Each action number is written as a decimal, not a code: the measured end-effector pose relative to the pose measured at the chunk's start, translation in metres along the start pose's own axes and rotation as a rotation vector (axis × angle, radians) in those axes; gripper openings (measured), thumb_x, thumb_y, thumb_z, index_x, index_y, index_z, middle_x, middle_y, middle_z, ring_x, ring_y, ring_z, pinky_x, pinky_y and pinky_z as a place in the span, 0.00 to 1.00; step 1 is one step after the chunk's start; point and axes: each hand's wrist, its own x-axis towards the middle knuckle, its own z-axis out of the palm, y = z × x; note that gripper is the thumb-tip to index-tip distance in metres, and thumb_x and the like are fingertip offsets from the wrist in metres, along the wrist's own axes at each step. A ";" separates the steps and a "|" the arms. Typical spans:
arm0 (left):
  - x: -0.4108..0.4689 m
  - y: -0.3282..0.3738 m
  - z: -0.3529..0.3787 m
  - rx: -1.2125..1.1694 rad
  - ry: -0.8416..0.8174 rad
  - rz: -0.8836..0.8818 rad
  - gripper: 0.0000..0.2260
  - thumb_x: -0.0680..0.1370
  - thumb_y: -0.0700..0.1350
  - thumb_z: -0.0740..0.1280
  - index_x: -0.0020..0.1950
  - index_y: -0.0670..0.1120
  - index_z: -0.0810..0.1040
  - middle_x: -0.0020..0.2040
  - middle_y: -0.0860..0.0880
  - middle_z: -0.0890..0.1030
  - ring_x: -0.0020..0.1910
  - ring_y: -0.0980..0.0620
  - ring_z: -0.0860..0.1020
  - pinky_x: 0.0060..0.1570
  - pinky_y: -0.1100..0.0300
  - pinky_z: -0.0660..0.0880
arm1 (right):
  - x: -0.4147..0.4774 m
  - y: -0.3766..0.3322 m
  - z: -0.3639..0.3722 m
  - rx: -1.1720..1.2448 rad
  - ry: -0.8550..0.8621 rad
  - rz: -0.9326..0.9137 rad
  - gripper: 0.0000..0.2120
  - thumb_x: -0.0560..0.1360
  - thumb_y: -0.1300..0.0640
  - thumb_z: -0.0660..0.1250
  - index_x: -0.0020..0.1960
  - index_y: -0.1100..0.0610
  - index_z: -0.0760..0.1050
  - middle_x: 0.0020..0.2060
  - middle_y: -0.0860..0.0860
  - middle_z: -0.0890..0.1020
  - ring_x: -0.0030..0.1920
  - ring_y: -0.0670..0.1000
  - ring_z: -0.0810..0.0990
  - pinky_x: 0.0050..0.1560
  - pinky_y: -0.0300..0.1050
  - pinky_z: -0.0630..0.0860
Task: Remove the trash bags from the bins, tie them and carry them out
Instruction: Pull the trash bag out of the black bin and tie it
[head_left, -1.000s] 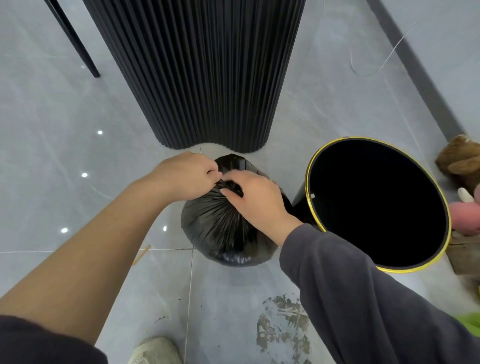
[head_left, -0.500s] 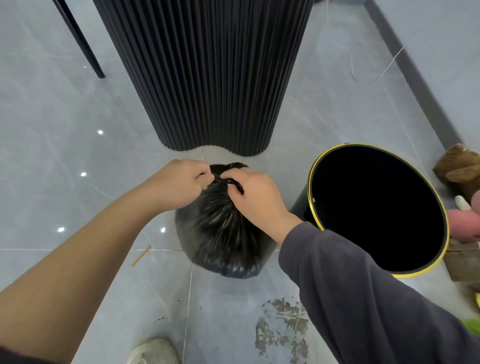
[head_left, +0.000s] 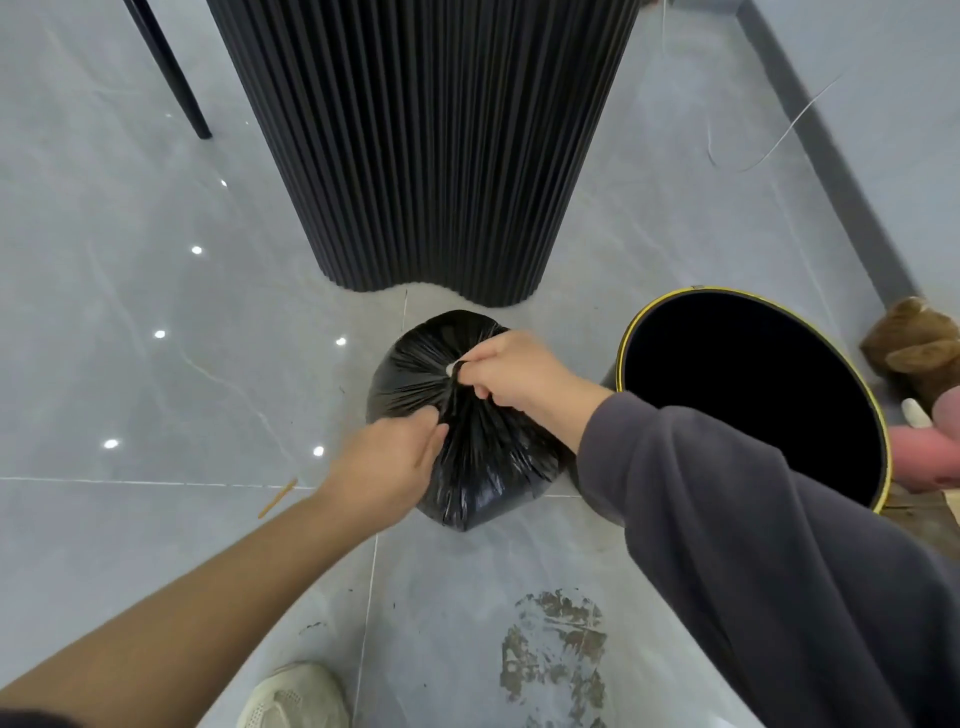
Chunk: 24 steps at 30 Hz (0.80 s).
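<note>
A full black trash bag (head_left: 483, 467) sits on the grey tiled floor, its top gathered into tight pleats. My right hand (head_left: 511, 376) pinches the gathered neck of the bag at its top. My left hand (head_left: 389, 465) lies against the bag's left side, fingers closed on the plastic just below the neck. To the right stands a round black bin (head_left: 748, 389) with a yellow rim, with no bag in it and dark inside.
A black fluted column base (head_left: 431, 145) stands just behind the bag. A thin black furniture leg (head_left: 171, 73) is at the far left. Plush toys (head_left: 919, 358) lie right of the bin by the wall. My shoe (head_left: 296, 696) and a floor stain (head_left: 556, 654) are in front.
My left hand has dropped from the bag's neck to its left side. The right hand stays on the neck. The bag has shifted slightly toward me.
</note>
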 end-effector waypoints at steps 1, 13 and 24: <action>-0.002 0.002 0.007 0.040 0.023 0.007 0.11 0.82 0.51 0.53 0.42 0.47 0.63 0.38 0.43 0.77 0.39 0.38 0.76 0.34 0.54 0.64 | 0.001 -0.002 -0.001 0.102 -0.047 0.110 0.07 0.74 0.58 0.69 0.51 0.57 0.81 0.30 0.49 0.79 0.21 0.43 0.69 0.20 0.32 0.62; -0.003 -0.003 0.013 0.141 0.098 0.099 0.16 0.79 0.56 0.48 0.37 0.49 0.65 0.31 0.50 0.74 0.31 0.47 0.72 0.30 0.55 0.62 | -0.014 -0.004 -0.006 -0.125 -0.273 0.119 0.10 0.80 0.66 0.56 0.49 0.61 0.76 0.34 0.55 0.79 0.27 0.47 0.79 0.29 0.37 0.77; 0.068 0.020 -0.023 -0.816 -0.173 -0.281 0.06 0.79 0.42 0.63 0.54 0.42 0.77 0.42 0.45 0.81 0.35 0.52 0.80 0.34 0.62 0.78 | -0.049 0.047 -0.005 -1.179 -0.004 -0.835 0.15 0.58 0.69 0.75 0.40 0.57 0.76 0.36 0.52 0.76 0.31 0.54 0.77 0.27 0.44 0.66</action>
